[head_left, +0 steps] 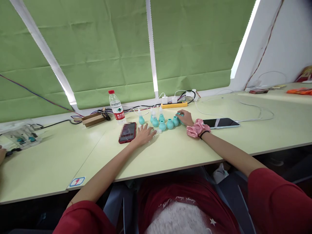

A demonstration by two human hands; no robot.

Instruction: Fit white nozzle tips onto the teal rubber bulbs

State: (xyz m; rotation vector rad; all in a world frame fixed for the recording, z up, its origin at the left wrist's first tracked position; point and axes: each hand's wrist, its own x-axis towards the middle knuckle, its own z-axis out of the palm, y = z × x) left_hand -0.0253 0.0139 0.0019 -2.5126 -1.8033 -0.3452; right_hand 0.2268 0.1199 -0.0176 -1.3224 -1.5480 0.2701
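Observation:
Several small teal rubber bulbs [162, 125] with clear nozzles stand in a cluster on the pale green table [170, 149]. My left hand [145, 134] lies flat with fingers spread, just left of the bulbs, its fingertips over a small clear piece [158, 131]. My right hand [186, 117] rests at the right end of the cluster, fingers curled around a teal bulb [179, 114]. A pink scrunchie [196, 127] and a black band sit on my right wrist.
A red phone [127, 132] lies left of my left hand, a water bottle [116, 107] behind it. A yellow power strip [174, 104] with chargers and cables runs along the window. A second phone [220, 123] lies right of my wrist. Another person's hand [2, 154] shows at far left.

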